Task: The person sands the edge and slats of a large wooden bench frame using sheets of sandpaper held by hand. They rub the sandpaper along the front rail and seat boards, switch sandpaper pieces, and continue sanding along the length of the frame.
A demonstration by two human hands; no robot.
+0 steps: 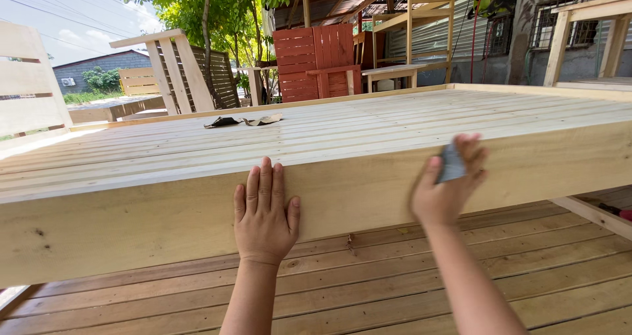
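Observation:
A large slatted frame of pale raw wood (368,121) fills the view, its thick side board (131,226) facing me. My left hand (264,216) lies flat against that side board, fingers together and pointing up to its top edge. My right hand (447,183) presses a small grey piece of sandpaper (452,164) against the same board further right; the hand is blurred by motion.
Two crumpled sheets of sandpaper (242,120) lie on the slats at the far side. Brown deck planks (368,289) run below. Behind stand red slatted panels (316,58), pale wooden frames (421,32) and a slatted headboard (174,68).

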